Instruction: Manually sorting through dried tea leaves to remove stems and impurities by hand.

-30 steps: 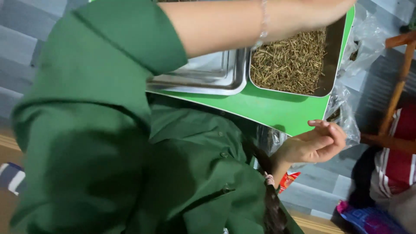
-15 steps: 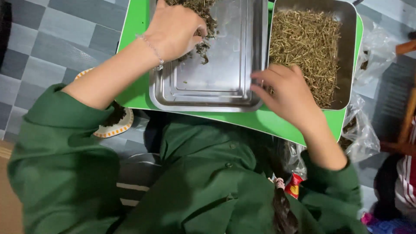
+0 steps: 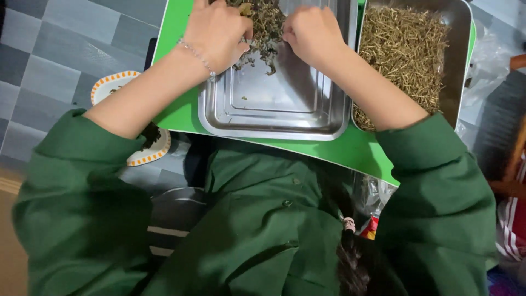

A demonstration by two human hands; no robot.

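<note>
Together, left hand [image 3: 216,34] and right hand [image 3: 311,33] clutching dried herbs [image 3: 266,24], steel tray [image 3: 274,112]

Grey checkered floor tiles [image 3: 66,49] under a low green table [image 3: 175,118], wooden chair [image 3: 512,164] alongside

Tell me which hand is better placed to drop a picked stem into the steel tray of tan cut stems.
Right hand, probably: it works the dark dried herb pile right beside the steel tray of tan cut stems. The left hand sits on the pile's far side.
</note>
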